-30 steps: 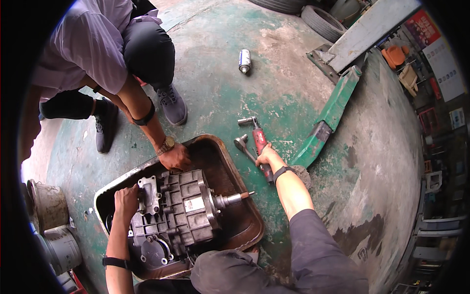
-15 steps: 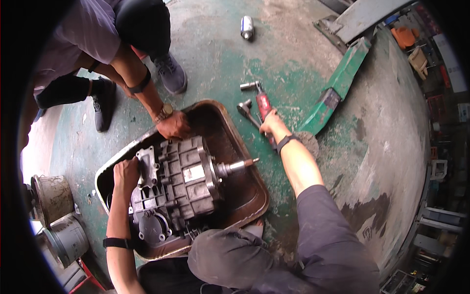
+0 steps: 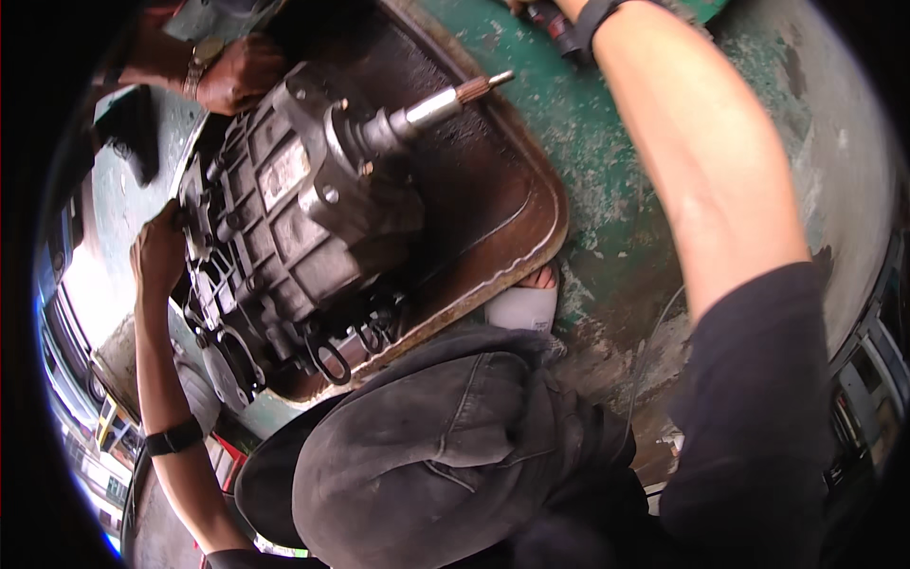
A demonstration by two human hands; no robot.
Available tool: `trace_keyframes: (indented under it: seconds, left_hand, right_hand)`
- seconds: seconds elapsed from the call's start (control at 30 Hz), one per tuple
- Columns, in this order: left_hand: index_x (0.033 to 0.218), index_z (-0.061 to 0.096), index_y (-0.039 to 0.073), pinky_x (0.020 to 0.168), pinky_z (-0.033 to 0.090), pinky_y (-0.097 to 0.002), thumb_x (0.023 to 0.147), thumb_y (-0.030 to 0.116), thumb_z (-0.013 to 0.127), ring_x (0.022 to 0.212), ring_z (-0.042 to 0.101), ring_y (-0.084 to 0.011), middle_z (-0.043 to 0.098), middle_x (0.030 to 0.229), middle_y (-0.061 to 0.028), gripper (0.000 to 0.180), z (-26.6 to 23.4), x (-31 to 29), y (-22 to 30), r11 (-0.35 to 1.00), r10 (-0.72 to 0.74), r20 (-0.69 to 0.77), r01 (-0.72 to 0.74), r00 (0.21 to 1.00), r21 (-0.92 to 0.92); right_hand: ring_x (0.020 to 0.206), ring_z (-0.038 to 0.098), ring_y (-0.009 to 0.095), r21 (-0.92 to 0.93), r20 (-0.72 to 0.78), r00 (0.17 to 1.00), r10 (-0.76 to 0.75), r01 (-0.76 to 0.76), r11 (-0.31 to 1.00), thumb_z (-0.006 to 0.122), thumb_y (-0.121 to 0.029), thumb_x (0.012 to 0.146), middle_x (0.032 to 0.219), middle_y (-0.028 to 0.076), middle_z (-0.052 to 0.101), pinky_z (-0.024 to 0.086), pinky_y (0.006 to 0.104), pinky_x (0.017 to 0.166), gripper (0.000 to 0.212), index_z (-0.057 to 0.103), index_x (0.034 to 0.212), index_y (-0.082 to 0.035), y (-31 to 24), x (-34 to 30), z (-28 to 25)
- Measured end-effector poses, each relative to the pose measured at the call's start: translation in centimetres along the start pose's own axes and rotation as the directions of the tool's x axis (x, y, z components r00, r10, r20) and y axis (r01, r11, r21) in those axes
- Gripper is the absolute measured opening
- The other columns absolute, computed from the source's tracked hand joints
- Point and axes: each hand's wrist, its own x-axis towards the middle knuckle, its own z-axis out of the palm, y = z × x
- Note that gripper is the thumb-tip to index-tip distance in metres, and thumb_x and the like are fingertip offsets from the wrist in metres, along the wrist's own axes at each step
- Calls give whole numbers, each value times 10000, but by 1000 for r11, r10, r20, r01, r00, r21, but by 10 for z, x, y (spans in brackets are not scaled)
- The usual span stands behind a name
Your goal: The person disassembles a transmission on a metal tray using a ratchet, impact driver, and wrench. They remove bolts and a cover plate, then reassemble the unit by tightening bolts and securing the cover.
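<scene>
Grey metal gearbox [image 3: 296, 213], likely heavy, rigid: ribs looked grabbable! Left hand [image 3: 159, 251] gripped its edge; right hand [image 3: 518, 6], cropped, couldn't be read.

nothing can be read: the pale rectangular label [image 3: 284, 174] on the ribbed upper side of the gearbox [image 3: 303, 245] is too blurred to make out, and the small dark marking [image 3: 541, 325] on the white sandal [image 3: 519, 307], right of the gearbox, is too tiny to tell.

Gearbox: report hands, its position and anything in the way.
Left hand at gearbox. Right hand mostly cut off, by red-and-black tool. Gearbox in tray. Co-worker's hand close alongside.
</scene>
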Motion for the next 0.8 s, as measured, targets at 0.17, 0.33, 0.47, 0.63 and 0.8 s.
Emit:
trace_keyframes:
  seconds: [0.17,0.33,0.47,0.63,0.8]
  left_hand:
    - [1151,623,216,615,448,-425,987,381,480,653,603,-318,622,727,-159,273,17,-3,-28,989,-37,13,38,999,-143]
    - [1265,606,225,595,440,-320,982,340,537,598,524,-117,604,693,-79,314,26,-40,-50,901,-42,-56,14,998,-434]
    - [1223,632,116,663,474,-332,967,333,565,655,577,-166,617,743,-114,343,29,-89,-51,873,-123,-165,28,979,-486]
    - [975,702,76,730,530,-411,869,303,654,796,669,-329,685,853,-160,255,29,-146,-55,940,-150,-165,89,975,-329]
    - [1044,685,112,717,513,-436,908,311,591,791,662,-366,681,851,-190,259,53,-176,-72,946,22,-159,-72,987,-317]
  right_hand:
    - [930,617,362,-33,59,998,37,-35,999,776,-301,713,1062,202,630,499,503,835,551,535,1145,-58,2,-29,-18]
    - [799,632,315,-190,124,992,11,13,982,718,-372,775,926,145,687,498,466,758,385,653,1029,-91,3,-47,-30]
    - [914,607,362,-226,85,987,-137,153,962,703,-466,767,1083,167,617,482,514,806,572,532,1183,-113,16,-34,-25]
    - [1058,576,421,-218,263,940,-216,276,936,685,-584,757,1279,195,531,463,575,866,820,380,1375,-140,23,18,-29]
    - [1095,574,450,-301,332,917,-223,327,896,587,-693,799,1364,188,506,440,630,835,895,287,1491,-210,46,44,-47]
